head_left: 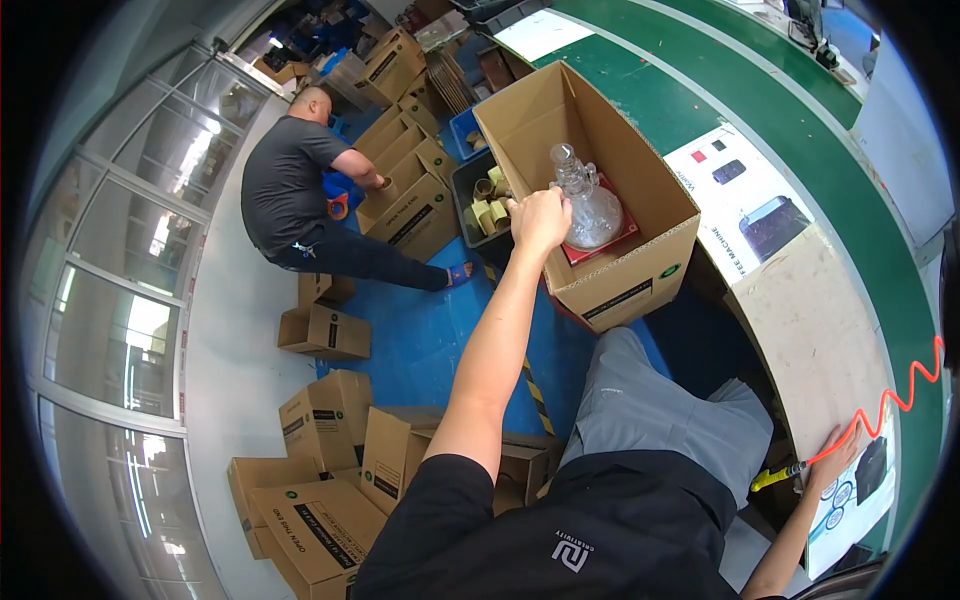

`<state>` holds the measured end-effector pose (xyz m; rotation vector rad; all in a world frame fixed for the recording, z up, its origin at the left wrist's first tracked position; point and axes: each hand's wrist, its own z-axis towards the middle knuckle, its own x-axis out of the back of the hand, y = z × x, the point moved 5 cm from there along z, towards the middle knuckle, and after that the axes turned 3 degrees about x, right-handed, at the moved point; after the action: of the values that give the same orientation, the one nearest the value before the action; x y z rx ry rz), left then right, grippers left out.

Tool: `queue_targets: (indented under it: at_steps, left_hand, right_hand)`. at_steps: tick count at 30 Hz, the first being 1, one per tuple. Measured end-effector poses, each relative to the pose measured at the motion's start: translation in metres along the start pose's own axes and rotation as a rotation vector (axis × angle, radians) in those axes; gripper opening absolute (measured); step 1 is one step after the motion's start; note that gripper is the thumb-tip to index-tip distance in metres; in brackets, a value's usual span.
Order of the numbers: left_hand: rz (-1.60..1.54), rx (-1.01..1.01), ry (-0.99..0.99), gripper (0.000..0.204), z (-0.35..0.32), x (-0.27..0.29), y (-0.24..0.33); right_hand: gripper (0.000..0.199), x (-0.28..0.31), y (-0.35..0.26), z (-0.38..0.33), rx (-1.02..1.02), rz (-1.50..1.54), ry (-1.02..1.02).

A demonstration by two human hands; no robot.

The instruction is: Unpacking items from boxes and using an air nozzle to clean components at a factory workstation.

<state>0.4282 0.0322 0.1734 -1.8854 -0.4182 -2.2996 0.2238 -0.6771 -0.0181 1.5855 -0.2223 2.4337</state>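
Note:
A large open cardboard box (625,285) stands in front of me, tilted in view. My left hand (541,220) reaches out to its left upper edge, fingers closed over the rim. Inside, a clear glass vessel (595,215) with a narrow neck stands on a red piece (605,245). At lower right, my right hand (835,457) lies at the table edge with its fingers stretched out. An orange-red coiled air hose (885,405) crosses beside it, ending in a yellow nozzle-like piece (778,476). Whether the hand touches the hose is unclear.
A co-worker (300,185) bends over cardboard cartons (405,210) at the far left. A black crate (470,185) with yellowish rolls sits beside my box. More cartons (320,525) lie at lower left. The green-topped table (640,85) curves along the right side.

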Motion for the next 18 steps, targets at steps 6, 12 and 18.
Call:
queue_targets:
  at_steps: [6,12,18]
  left_hand:
    - [0.007,0.002,-0.006,0.023,-0.0002,0.0006,-0.0003]
    - [-0.002,0.009,-0.02,0.023,0.0005,0.0005,0.0002]
    - [-0.011,0.01,-0.017,0.023,0.0002,0.0006,-0.0002]
  right_hand:
    - [0.049,-0.0006,-0.001,0.0,-0.006,-0.019,-0.012]
    - [0.049,-0.0023,0.0014,-0.0001,-0.006,-0.034,-0.021]
    - [0.048,-0.0008,0.0006,0.0001,-0.01,-0.009,-0.022]
